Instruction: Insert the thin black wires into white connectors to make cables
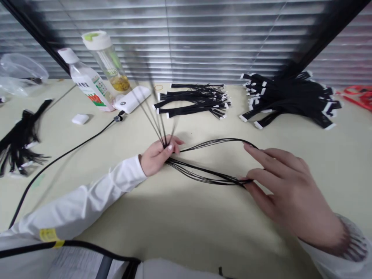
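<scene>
Near the middle of the table, my left hand [159,154] is closed around a bunch of thin black wires [200,170]. Several loose wire ends fan upward out of that fist, blurred by motion. Toward me and to the right, my right hand [290,190] pinches the lower strands between thumb and a finger. Its index finger reaches along a separate upper group of strands, which bows away from the rest. Between the two hands the wires split into an upper and a lower group. The far ends at the right hand are hidden by the fingers.
Black cable bundles with white connectors lie at the back middle [192,100], back right [290,99] and left [23,135]. A white carton-like bottle [87,83], a clear drink bottle [109,64], a white power bank [132,99] and a black cable [66,155] occupy the left side.
</scene>
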Demonstrator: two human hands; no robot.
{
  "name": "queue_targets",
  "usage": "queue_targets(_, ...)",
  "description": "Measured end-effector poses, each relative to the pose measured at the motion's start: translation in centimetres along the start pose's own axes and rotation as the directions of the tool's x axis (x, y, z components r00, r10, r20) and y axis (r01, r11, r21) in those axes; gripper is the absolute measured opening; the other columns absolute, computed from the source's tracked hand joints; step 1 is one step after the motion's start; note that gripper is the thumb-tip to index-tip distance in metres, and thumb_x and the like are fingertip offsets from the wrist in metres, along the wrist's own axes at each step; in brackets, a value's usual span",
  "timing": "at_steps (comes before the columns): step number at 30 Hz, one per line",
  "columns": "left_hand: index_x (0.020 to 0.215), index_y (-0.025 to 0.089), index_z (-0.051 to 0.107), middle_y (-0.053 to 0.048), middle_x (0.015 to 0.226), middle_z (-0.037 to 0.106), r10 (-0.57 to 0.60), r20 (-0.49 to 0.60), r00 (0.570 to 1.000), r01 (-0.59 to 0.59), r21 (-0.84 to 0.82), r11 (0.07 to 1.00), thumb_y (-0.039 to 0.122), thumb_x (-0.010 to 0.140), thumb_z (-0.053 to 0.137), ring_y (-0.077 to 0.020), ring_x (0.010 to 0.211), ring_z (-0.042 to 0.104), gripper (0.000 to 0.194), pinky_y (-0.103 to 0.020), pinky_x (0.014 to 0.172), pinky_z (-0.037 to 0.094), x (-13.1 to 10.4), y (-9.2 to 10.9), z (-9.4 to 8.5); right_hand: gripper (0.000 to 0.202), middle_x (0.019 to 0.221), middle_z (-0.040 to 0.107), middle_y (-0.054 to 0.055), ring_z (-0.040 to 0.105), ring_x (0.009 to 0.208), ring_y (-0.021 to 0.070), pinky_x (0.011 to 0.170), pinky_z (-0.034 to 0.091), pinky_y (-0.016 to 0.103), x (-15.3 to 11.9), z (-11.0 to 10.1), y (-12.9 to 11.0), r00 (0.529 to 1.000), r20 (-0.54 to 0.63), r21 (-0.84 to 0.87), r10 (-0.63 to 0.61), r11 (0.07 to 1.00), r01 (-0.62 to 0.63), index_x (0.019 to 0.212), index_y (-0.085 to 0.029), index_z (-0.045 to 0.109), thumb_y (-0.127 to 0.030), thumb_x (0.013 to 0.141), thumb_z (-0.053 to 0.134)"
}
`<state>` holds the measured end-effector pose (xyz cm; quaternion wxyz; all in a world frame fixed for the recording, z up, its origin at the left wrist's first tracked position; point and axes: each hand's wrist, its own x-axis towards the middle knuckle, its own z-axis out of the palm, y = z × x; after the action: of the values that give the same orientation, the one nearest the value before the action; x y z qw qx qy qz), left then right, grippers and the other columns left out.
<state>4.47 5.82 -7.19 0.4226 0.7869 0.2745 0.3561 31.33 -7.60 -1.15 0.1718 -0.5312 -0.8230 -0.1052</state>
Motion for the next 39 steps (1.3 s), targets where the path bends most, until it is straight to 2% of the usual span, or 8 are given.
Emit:
queue_targets(5,0.084,0.013,0.062,-0.015,0.104,0.055,0.118,0.268,0.956,-0.224,0.408,0.885,0.023,0.087,0.039,-0.0227,0.104,0.053,0.025,-0.038,0.094,0.042,-0.1,1.0,0.8,0.012,0.127,0.053,0.009,0.048,0.104,0.0283,0.082,0.043,0.045,0.6,-2.0,-1.9,0.999,0.035,0.176,-0.018,0.984,0.012,0.066,-0.018,0.059,-0.016,0.076,0.054)
queue_targets(13,0.067,0.013,0.066,-0.015,0.076,0.061,-0.218,0.309,0.926,-0.203,0.892,0.403,0.016,0.069,0.055,-0.0308,0.084,0.054,0.011,-0.051,0.086,0.037,0.1,4.6,3.7,0.014,0.12,0.057,0.011,0.048,0.104,0.0307,0.079,0.046,0.047,1.9,-3.9,-4.3,0.994,-0.026,0.033,-0.104,0.994,0.105,0.064,-0.018,0.06,-0.012,0.073,0.053)
queue_targets(21,0.052,0.015,0.062,-0.014,0.062,0.064,-0.299,0.228,0.926,-0.112,0.927,0.359,0.014,0.062,0.064,-0.0388,0.081,0.058,0.01,-0.062,0.086,0.025,0.4,3.4,7.2,0.017,0.124,0.056,0.007,0.049,0.106,0.0296,0.082,0.046,0.047,3.5,-5.9,-6.6,0.971,0.042,-0.141,-0.233,0.961,0.237,0.059,-0.018,0.055,-0.009,0.072,0.05)
queue_targets(26,0.09,0.015,0.068,-0.018,0.089,0.065,-0.218,0.279,0.935,-0.154,0.874,0.461,0.035,0.081,0.05,-0.033,0.086,0.059,0.028,-0.049,0.078,0.04,-0.4,4.9,4.3,0.018,0.123,0.057,0.005,0.053,0.102,0.0266,0.082,0.045,0.045,4.0,-6.1,-5.2,0.95,-0.058,-0.12,-0.307,0.947,0.299,0.076,-0.021,0.061,-0.01,0.078,0.047)
queue_targets(29,0.122,0.025,0.054,-0.016,0.122,0.053,-0.079,0.378,0.922,-0.257,0.753,0.605,0.048,0.085,0.042,-0.0299,0.104,0.055,0.045,-0.047,0.087,0.041,-2.2,4.8,1.5,0.028,0.115,0.062,0.005,0.058,0.099,0.0222,0.084,0.045,0.039,3.7,-4.9,-3.4,0.968,-0.233,0.141,-0.092,0.982,0.128,0.088,-0.023,0.063,-0.003,0.073,0.05)
queue_targets(32,0.128,0.023,0.048,-0.016,0.137,0.038,0.109,0.383,0.917,-0.34,0.613,0.714,0.048,0.086,0.042,-0.0288,0.123,0.042,0.049,-0.044,0.098,0.037,-4.3,3.7,-0.7,0.026,0.092,0.067,0.003,0.06,0.093,0.0205,0.085,0.044,0.037,3.2,-2.7,-1.8,0.914,-0.286,0.507,0.288,0.855,-0.11,0.081,-0.025,0.065,-0.004,0.068,0.058)
queue_targets(35,0.115,0.015,0.055,-0.018,0.123,0.05,0.001,0.2,0.98,-0.142,0.694,0.706,0.044,0.084,0.048,-0.0291,0.113,0.048,0.043,-0.046,0.094,0.041,-5.8,2.8,-1.7,0.018,0.09,0.063,0.005,0.059,0.085,0.0178,0.077,0.047,0.035,2.9,-0.3,-1.0,0.825,-0.3,0.671,0.479,0.72,-0.174,0.089,-0.025,0.063,-0.014,0.074,0.06)
queue_targets(39,0.073,0.015,0.059,-0.011,0.084,0.059,-0.136,0.047,0.99,0.063,0.709,0.702,0.036,0.084,0.047,-0.0215,0.077,0.055,0.027,-0.038,0.075,0.046,-6.4,3.0,-1.8,0.013,0.087,0.062,0.006,0.06,0.076,0.0163,0.057,0.046,0.029,3.0,1.7,-0.8,0.771,-0.17,0.831,0.614,0.51,-0.223,0.09,-0.024,0.057,-0.028,0.078,0.059)
